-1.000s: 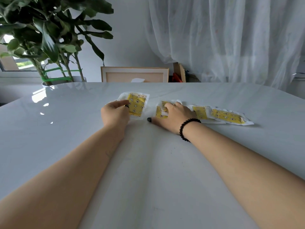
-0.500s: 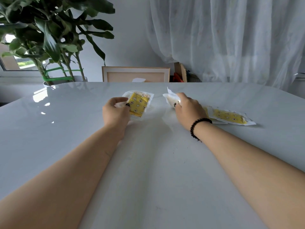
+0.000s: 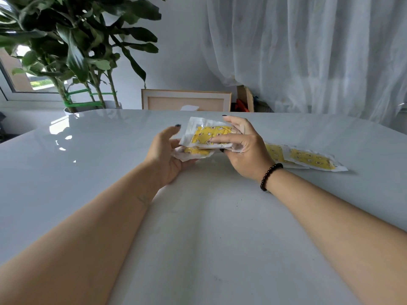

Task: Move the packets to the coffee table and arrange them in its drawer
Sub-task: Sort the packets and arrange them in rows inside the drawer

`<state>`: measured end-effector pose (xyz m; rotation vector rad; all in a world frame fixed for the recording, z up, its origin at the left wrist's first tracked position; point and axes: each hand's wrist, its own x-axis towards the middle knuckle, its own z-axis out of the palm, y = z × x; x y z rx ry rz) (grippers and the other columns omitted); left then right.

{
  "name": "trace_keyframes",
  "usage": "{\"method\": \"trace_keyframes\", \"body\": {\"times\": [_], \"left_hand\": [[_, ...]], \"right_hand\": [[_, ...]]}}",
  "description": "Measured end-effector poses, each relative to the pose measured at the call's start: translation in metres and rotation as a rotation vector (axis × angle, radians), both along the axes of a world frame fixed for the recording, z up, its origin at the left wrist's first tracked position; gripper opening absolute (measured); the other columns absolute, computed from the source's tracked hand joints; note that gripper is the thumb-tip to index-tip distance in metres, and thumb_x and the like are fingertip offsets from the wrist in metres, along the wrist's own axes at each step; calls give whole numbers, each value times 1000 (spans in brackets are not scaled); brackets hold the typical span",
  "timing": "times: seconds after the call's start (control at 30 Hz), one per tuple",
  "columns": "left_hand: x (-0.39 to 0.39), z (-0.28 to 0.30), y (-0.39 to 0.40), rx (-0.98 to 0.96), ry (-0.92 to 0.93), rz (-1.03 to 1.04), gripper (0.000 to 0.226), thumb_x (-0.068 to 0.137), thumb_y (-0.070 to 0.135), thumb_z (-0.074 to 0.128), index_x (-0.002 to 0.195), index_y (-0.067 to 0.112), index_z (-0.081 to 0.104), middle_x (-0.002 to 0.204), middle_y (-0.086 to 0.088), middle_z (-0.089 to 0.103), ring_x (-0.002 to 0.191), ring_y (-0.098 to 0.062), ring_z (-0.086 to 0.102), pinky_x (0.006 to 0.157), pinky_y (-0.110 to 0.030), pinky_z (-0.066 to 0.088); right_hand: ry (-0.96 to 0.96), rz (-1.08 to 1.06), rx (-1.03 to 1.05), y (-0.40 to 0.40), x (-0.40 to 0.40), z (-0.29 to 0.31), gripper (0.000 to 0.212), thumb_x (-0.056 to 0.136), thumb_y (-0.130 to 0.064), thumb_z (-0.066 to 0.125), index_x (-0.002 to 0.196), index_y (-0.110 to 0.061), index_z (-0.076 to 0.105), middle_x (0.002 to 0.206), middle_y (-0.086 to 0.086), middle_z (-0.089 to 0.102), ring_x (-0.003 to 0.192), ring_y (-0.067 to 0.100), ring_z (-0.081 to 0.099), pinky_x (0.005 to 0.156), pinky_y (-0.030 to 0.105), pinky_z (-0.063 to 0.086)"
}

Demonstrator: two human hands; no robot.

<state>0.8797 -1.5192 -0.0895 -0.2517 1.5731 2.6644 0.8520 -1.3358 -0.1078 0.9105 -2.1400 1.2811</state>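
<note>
potted plant (image 3: 72,51) – sheer curtain (image 3: 308,51) – framed panel (image 3: 186,100)

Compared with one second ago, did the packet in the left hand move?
Yes. The left hand's packet left the table and moved right, toward the two lying packets, under the packet in the right hand.
</note>
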Motion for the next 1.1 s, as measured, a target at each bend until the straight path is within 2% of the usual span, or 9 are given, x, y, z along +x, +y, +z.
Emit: {"method": "trace_keyframes", "body": {"times": [0.1, 0.2, 0.37, 0.47, 0.57, 0.73, 0.8, 0.93, 1.1], "left_hand": [[3, -2, 5, -201, 48, 14, 20, 89, 17, 62, 91, -3, 66, 91, -20, 70, 71, -25, 71, 70, -35, 60], [6, -4, 8, -272, 55, 103, 8, 79, -6, 67, 86, -2, 66, 90, -20, 70, 72, -27, 70, 73, -39, 60], [7, -5, 8, -593, 175, 258, 19, 81, -7, 65, 84, 11, 70, 78, -2, 69, 74, -21, 69, 78, -35, 58], [8, -4, 14, -924, 393, 347, 17, 83, 1, 64, 87, 15, 73, 84, 6, 60, 78, -20, 62, 74, -18, 54], [9, -3, 20, -1150, 598, 367, 24, 86, -2, 59, 101, 9, 73, 95, 5, 54, 80, -18, 53, 62, -5, 41], [6, -4, 14, -1231, 618, 474, 31, 81, -3, 63, 105, 16, 73, 104, 3, 60, 80, -12, 50, 65, 5, 31], [5, -2, 10, -1272, 615, 533, 29, 80, -3, 64, 102, 14, 73, 108, -1, 63, 80, -14, 53, 67, 2, 33], [10, -3, 6, -1412, 562, 455, 44, 80, 3, 58, 117, 27, 56, 118, 0, 62, 91, -29, 60, 74, -37, 54], [13, -2, 8, -1519, 570, 366, 68, 84, 13, 57, 140, 41, 29, 117, -2, 63, 91, -30, 59, 71, -44, 55]], "right_hand": [[-190, -38, -26, -2, 4, 6, 55, 75, 20, 48, 96, -26, 72, 147, 2, 37, 137, 13, 33, 110, 21, 32], [-429, 0, -49, -1, 5, 9, 53, 72, 12, 50, 94, -30, 72, 149, -4, 34, 138, 9, 30, 101, 15, 33], [-631, -3, -260, -1, -1, 4, 22, 67, -28, 76, 89, -27, 74, 118, 0, 63, 117, 15, 55, 97, 36, 48], [-787, -108, -396, 2, -9, 2, 79, 67, -20, 85, 133, -16, 42, 131, 8, 54, 113, 25, 58, 89, 44, 53], [-947, 23, -522, 7, -5, 9, 61, 72, -4, 78, 126, -2, 50, 118, 16, 64, 101, 31, 65, 77, 42, 58], [-597, -246, -456, 15, -7, 17, 28, 66, -7, 82, 86, -16, 65, 92, 3, 72, 86, 20, 70, 76, 37, 59], [-411, -413, -362, 23, -8, 21, 28, 69, -11, 78, 88, -17, 60, 87, -2, 66, 80, 17, 64, 68, 28, 55], [-280, -538, 19, 38, -11, 8, 36, 75, -17, 72, 107, -16, 56, 95, -3, 57, 88, 17, 52, 69, 21, 37], [-202, -442, 20, 38, -9, 7, 55, 77, -15, 72, 127, -22, 50, 107, -4, 57, 92, 16, 50, 77, 20, 38]]}}
